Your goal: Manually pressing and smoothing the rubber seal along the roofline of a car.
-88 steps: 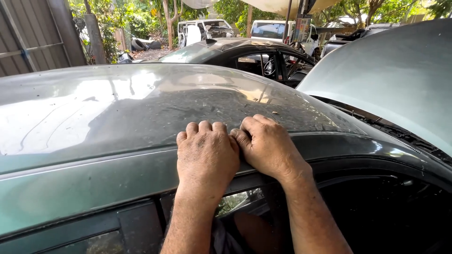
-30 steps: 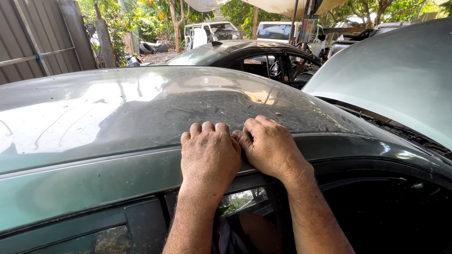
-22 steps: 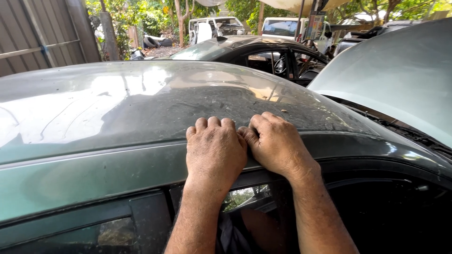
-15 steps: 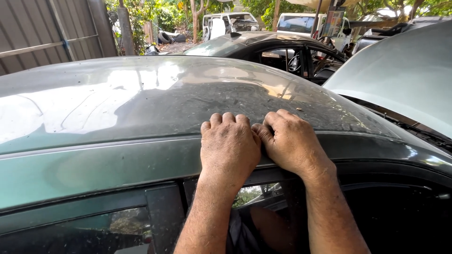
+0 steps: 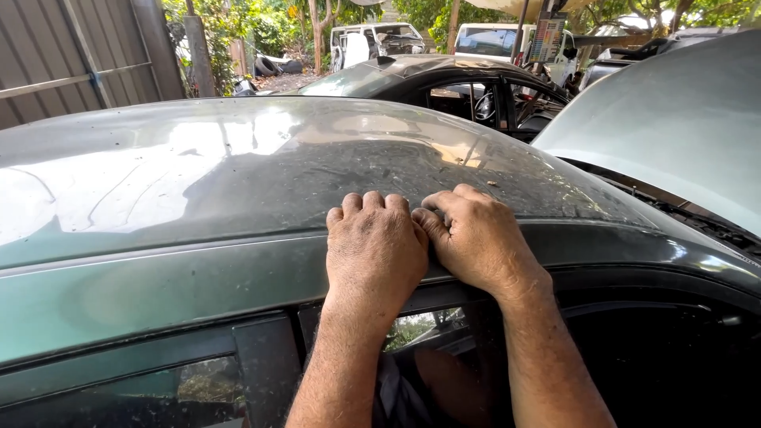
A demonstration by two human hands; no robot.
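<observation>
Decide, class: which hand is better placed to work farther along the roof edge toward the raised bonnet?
Probably the right hand. It lies on the roof edge on the bonnet side, while the left hand sits beside it, touching, farther from the bonnet.

Both hands on car roof (image 5: 198, 182) edge above the door window (image 5: 420, 329), left hand (image 5: 374, 246) touching right hand (image 5: 476, 238); raised hood (image 5: 674, 127) right, second car (image 5: 444, 83) behind.
</observation>
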